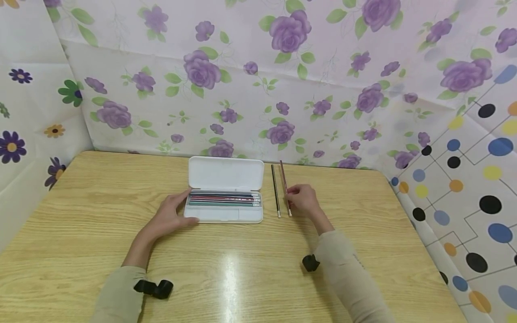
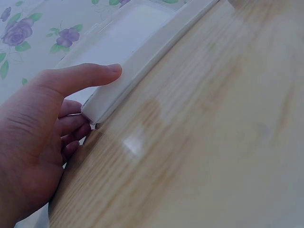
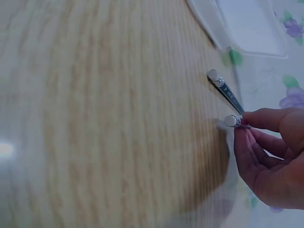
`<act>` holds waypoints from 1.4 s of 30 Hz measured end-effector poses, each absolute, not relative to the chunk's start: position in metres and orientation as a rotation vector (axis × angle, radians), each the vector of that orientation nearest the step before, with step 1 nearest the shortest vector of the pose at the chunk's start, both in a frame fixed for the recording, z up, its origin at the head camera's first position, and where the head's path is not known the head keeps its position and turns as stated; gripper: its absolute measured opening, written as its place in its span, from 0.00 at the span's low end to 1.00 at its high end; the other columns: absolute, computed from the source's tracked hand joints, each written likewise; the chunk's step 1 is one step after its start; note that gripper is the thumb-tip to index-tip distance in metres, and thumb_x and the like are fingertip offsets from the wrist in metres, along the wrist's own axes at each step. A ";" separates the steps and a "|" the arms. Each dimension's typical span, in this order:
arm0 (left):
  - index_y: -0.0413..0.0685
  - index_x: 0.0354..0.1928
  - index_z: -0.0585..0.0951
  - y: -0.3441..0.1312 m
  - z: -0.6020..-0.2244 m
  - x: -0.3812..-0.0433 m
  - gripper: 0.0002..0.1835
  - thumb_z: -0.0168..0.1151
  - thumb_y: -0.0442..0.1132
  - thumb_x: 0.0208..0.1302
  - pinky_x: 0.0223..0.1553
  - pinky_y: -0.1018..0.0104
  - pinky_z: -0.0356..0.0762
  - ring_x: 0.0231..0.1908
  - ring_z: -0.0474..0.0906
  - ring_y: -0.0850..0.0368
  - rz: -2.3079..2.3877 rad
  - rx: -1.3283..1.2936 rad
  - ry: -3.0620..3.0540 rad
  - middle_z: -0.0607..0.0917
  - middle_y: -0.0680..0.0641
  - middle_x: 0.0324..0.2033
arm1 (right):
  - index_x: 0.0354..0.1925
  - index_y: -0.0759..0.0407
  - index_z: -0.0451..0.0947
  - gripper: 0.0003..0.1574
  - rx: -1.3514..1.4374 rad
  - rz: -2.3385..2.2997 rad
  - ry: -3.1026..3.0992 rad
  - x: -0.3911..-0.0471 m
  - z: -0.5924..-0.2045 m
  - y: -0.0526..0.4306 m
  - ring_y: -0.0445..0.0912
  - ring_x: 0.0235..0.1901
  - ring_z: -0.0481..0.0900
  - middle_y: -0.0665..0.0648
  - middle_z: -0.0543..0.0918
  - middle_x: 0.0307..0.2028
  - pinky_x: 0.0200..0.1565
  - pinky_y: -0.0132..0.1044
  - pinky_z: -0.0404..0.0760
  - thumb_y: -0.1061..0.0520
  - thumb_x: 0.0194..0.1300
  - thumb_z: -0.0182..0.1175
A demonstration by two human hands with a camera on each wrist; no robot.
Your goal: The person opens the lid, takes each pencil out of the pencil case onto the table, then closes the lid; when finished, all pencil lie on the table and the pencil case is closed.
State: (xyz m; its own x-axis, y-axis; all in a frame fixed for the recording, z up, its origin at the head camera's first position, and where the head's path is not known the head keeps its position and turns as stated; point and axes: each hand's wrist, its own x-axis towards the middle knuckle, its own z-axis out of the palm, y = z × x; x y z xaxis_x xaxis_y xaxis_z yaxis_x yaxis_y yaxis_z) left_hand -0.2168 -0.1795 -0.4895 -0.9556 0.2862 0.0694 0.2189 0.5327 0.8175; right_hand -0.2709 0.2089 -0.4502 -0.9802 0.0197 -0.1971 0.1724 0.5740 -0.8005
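A white pencil case (image 1: pixel 210 215) lies with its lid raised, several pencils (image 1: pixel 222 200) with pale eraser ends side by side in its back part. My left hand (image 1: pixel 167 215) holds the case's left end; in the left wrist view the thumb (image 2: pixel 92 77) lies over the front wall and the fingers are at the corner. My right hand (image 1: pixel 304 198) pinches a dark red pencil (image 1: pixel 284 177) between thumb and fingers near its eraser end. Just left of it lies a black pencil (image 1: pixel 275 188), roughly parallel. In the right wrist view both eraser ends face the camera.
The wooden table (image 1: pixel 258 269) has its far edge close behind the case lid and the pencil tips. A floral cloth (image 1: pixel 242 89) hangs behind it, with a dotted cloth (image 1: pixel 476 202) along the right. Black wrist cameras (image 1: pixel 161 289) sit on both sleeves.
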 end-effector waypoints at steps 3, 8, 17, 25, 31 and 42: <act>0.36 0.73 0.57 -0.180 -0.490 -0.217 0.52 0.74 0.47 0.51 0.64 0.33 0.46 0.66 0.53 0.30 1.420 0.451 2.687 0.61 0.29 0.67 | 0.43 0.72 0.80 0.12 0.160 -1.357 2.658 -0.270 -0.455 0.208 0.47 0.26 0.81 0.64 0.82 0.35 0.30 0.34 0.82 0.66 0.61 0.63; 0.36 0.73 0.57 -0.180 -0.488 -0.216 0.52 0.74 0.48 0.51 0.63 0.32 0.46 0.65 0.52 0.30 1.417 0.434 2.684 0.60 0.28 0.67 | 0.42 0.73 0.80 0.11 0.127 -1.338 2.711 -0.269 -0.457 0.205 0.45 0.25 0.81 0.64 0.83 0.34 0.27 0.33 0.81 0.67 0.60 0.64; 0.35 0.72 0.57 -0.180 -0.488 -0.215 0.52 0.74 0.48 0.51 0.62 0.32 0.47 0.65 0.53 0.28 1.408 0.443 2.696 0.61 0.28 0.67 | 0.44 0.73 0.80 0.14 0.113 -1.289 2.750 -0.267 -0.455 0.202 0.46 0.25 0.81 0.63 0.83 0.34 0.27 0.32 0.81 0.66 0.59 0.65; 0.36 0.73 0.56 -0.180 -0.487 -0.214 0.53 0.74 0.48 0.51 0.63 0.33 0.46 0.65 0.53 0.29 1.402 0.429 2.695 0.60 0.29 0.67 | 0.45 0.73 0.80 0.16 0.111 -1.283 2.761 -0.267 -0.457 0.202 0.46 0.28 0.81 0.63 0.83 0.36 0.29 0.33 0.82 0.65 0.59 0.65; 0.36 0.73 0.57 -0.180 -0.486 -0.214 0.52 0.74 0.48 0.51 0.62 0.32 0.47 0.65 0.53 0.29 1.399 0.440 2.700 0.61 0.29 0.67 | 0.45 0.72 0.80 0.16 0.101 -1.232 2.798 -0.268 -0.460 0.201 0.46 0.29 0.81 0.61 0.83 0.36 0.30 0.32 0.81 0.64 0.59 0.65; 0.36 0.73 0.56 -0.179 -0.487 -0.215 0.53 0.73 0.49 0.51 0.62 0.31 0.47 0.65 0.52 0.29 1.376 0.410 2.695 0.60 0.28 0.67 | 0.45 0.71 0.81 0.15 0.104 -1.209 2.818 -0.266 -0.458 0.200 0.47 0.30 0.81 0.61 0.83 0.35 0.32 0.33 0.81 0.64 0.60 0.64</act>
State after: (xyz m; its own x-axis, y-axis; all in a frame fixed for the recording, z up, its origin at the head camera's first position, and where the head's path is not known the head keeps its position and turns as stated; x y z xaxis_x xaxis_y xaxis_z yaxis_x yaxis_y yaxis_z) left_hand -0.2155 -0.1794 -0.4872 -0.9602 0.2759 0.0434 0.1969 0.5586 0.8057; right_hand -0.2658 0.1996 -0.4582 -0.9951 0.0333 -0.0935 0.0907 0.6876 -0.7204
